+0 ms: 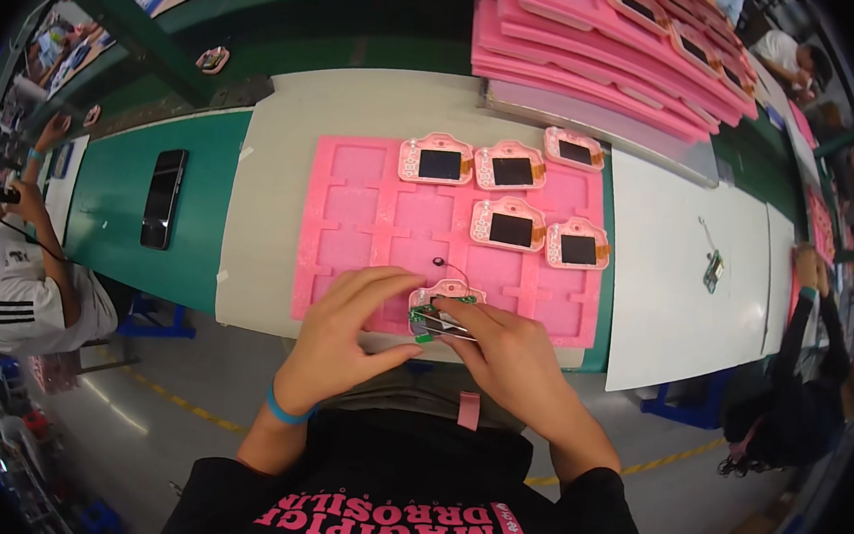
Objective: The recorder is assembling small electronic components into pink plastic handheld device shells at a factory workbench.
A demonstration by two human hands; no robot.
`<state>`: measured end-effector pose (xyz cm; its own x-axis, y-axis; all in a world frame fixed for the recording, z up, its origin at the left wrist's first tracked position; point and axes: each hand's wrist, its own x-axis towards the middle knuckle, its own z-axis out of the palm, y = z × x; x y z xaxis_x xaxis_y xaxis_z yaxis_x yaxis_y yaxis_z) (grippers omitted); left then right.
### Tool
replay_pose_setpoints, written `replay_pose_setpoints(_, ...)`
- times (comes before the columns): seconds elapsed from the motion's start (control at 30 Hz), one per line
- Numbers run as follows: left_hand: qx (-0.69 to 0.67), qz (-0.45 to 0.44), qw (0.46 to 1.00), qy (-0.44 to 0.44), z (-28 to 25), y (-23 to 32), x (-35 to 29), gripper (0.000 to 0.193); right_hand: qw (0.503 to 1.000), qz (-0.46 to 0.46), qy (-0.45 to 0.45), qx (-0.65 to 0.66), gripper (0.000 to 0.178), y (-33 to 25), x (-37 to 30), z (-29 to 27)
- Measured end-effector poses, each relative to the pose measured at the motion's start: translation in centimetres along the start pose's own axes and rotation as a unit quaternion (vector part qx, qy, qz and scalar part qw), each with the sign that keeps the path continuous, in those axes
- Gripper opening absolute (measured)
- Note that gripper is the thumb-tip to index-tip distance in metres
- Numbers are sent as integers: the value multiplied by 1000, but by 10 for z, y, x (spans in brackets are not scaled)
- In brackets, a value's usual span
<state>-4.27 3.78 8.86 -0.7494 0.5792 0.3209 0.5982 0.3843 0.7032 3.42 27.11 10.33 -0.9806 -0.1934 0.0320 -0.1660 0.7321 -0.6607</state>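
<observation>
The left hand point(347, 326) has its thumb and forefinger spread wide apart, opening around the left side of a pink device casing point(448, 288); whether either tip touches it cannot be told. The right hand point(518, 360) has its forefinger and thumb closed on that casing and the green circuit board point(423, 315) at its near side, though the thumb is partly hidden. The casing is at the near edge of the pink foam tray point(307, 227), around its middle; whether it rests on the foam or is held just above is unclear. A thin lead with a small round black part point(438, 262) trails from it toward the tray's far side.

That loose lead looks the likeliest trouble: a finger catching it could strain its joint, or it could be pinched under the board. Pressing with one hand alone might also tilt the casing and let the board slip off over the near edge.

Five pink casings with dark screens point(507, 229) lie toward the tray's far right corner. The one at that corner point(574, 149) overhangs the far edge, so a knock to the tray could tip it out. Their orange ribbon cables point(603, 252) stick out at the right sides, where a passing sleeve might snag them.
</observation>
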Motion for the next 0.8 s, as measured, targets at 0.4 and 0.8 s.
replay_pose_setpoints(0.4, -73, -32, 997, 21, 18, -15, -7, 60, 996, 38, -19, -74, 31, -9, 14, -5)
replay_pose_setpoints(0.8, -242, -234, 940, -53, -15, -6, -4, 59, 954, 201, 179, 131, 22, 38, -39, -3)
